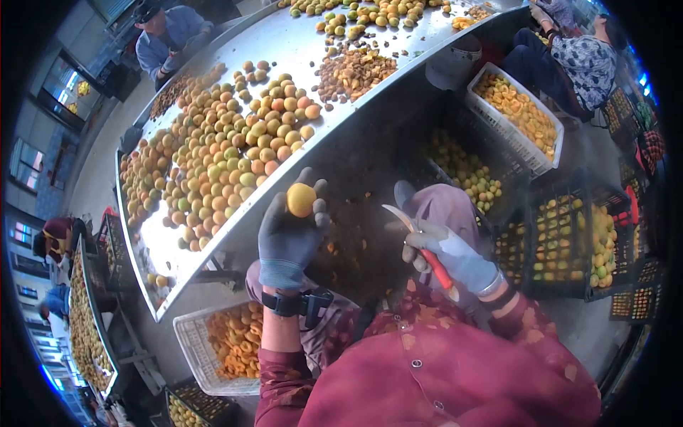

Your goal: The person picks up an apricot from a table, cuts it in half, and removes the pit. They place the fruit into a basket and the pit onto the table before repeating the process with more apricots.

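My left hand [290, 231], in a grey-coated glove, holds a whole yellow apricot [301, 200] between thumb and fingers, just off the front edge of the metal table. My right hand [449, 249], also gloved, grips red-handled pruning shears [435, 267]. Their curved blade points up and to the left, apart from the apricot. Beyond my left hand a large heap of whole apricots [220, 153] lies on the metal table [299, 71]. Dark pits and scraps [353, 73] are piled farther along it.
A white crate of apricot halves [185, 341] stands low at left; another white crate [551, 160] is at upper right. Black crates of whole apricots [551, 285] stand at right. A person [167, 39] works across the table, others sit at upper right. Scraps litter the floor.
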`<move>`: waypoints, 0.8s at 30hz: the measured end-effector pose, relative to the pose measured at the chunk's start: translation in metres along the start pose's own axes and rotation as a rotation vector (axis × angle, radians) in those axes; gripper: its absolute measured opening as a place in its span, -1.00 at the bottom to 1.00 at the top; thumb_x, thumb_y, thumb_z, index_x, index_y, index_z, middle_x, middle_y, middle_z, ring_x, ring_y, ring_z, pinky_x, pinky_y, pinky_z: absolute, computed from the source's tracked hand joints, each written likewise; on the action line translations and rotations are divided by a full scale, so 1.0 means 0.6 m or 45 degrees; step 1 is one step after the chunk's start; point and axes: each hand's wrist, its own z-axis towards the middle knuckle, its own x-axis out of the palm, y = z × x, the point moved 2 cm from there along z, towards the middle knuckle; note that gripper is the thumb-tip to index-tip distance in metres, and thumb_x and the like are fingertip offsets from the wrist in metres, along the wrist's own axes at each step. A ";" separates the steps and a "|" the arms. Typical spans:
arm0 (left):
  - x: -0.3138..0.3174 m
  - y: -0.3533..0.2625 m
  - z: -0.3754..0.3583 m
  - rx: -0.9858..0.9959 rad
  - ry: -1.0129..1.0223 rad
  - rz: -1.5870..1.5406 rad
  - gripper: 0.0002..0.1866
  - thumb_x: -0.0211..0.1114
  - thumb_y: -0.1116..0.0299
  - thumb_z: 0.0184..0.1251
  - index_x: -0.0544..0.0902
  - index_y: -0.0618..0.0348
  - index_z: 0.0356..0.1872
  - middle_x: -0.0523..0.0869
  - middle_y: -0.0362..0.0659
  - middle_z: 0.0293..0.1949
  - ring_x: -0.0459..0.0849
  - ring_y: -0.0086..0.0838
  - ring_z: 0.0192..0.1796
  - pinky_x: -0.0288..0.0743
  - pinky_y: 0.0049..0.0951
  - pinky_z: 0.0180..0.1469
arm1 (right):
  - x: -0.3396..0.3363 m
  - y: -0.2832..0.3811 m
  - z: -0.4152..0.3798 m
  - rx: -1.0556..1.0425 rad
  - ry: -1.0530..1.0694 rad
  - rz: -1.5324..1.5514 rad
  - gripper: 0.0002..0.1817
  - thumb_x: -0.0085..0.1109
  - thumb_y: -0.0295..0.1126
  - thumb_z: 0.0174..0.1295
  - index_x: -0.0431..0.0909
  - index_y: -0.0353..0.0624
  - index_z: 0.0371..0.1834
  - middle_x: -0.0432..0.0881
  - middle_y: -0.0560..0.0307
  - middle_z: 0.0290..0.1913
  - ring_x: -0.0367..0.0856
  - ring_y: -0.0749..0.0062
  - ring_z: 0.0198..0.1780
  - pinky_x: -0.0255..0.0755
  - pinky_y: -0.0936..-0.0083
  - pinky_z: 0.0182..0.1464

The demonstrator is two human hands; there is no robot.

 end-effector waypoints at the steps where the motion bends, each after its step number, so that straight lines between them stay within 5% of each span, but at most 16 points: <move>1: 0.000 0.012 -0.011 -0.016 0.038 -0.065 -0.38 0.08 0.18 0.47 0.18 0.22 0.44 0.35 0.13 0.32 0.53 -0.26 0.04 0.44 -0.31 0.10 | 0.009 0.002 -0.006 0.010 0.001 -0.003 -0.51 0.01 -0.32 0.39 0.33 -0.24 0.35 0.56 0.24 -0.41 0.46 0.72 -0.52 0.37 0.78 -0.45; 15: -0.025 0.102 -0.078 -0.105 0.159 -0.287 -0.44 0.01 0.10 0.53 0.26 0.20 0.40 0.45 0.04 0.30 0.57 -0.41 -0.12 0.47 -0.37 0.02 | 0.071 -0.018 -0.052 -0.088 0.069 -0.317 -0.57 0.01 -0.27 0.39 0.42 -0.17 0.28 0.58 0.26 -0.38 0.48 0.71 -0.54 0.34 0.76 -0.52; 17: 0.009 0.114 -0.091 -0.033 -0.033 0.039 -0.42 -0.04 0.07 0.54 0.18 0.04 0.48 0.42 -0.06 0.34 0.53 -0.42 0.01 0.39 -0.30 0.25 | 0.057 -0.030 -0.050 -0.121 0.073 -0.097 -0.60 0.02 -0.23 0.44 0.44 -0.15 0.26 0.63 0.27 -0.34 0.51 0.76 -0.46 0.38 0.81 -0.42; 19: 0.024 0.128 -0.094 0.101 -0.035 0.477 -0.27 0.13 0.06 0.43 0.11 0.14 0.49 0.25 0.09 0.42 0.43 -0.30 0.31 0.35 -0.29 0.32 | 0.054 -0.021 -0.072 -0.137 0.011 -0.261 -0.61 0.04 -0.23 0.43 0.46 -0.03 0.27 0.61 0.29 -0.35 0.46 0.73 -0.49 0.35 0.74 -0.42; 22: 0.009 0.140 -0.087 0.191 0.006 0.736 -0.19 0.30 0.10 0.28 0.15 0.12 0.48 0.41 0.05 0.29 0.54 -0.39 0.08 0.48 -0.44 0.10 | 0.040 -0.036 -0.067 -0.233 0.033 -0.249 -0.61 0.01 -0.18 0.44 0.46 -0.05 0.25 0.60 0.27 -0.37 0.43 0.72 -0.53 0.33 0.73 -0.47; 23: -0.083 0.125 -0.075 -0.030 0.091 1.242 -0.16 0.16 0.19 0.36 -0.11 0.04 0.54 0.41 -0.08 0.33 0.45 -0.14 0.26 0.13 -0.12 0.47 | 0.033 -0.034 -0.069 -0.268 0.021 -0.281 -0.62 -0.01 -0.17 0.45 0.48 -0.09 0.21 0.59 0.27 -0.38 0.45 0.72 -0.56 0.34 0.72 -0.50; 24: -0.029 0.135 -0.082 -0.014 0.059 1.069 -0.20 0.17 0.20 0.35 -0.03 0.10 0.52 0.41 -0.05 0.32 0.46 -0.19 0.26 0.23 -0.20 0.39 | 0.038 -0.018 -0.086 -0.240 0.001 -0.264 -0.59 -0.04 -0.15 0.46 0.44 -0.09 0.26 0.57 0.25 -0.38 0.46 0.69 -0.54 0.34 0.71 -0.49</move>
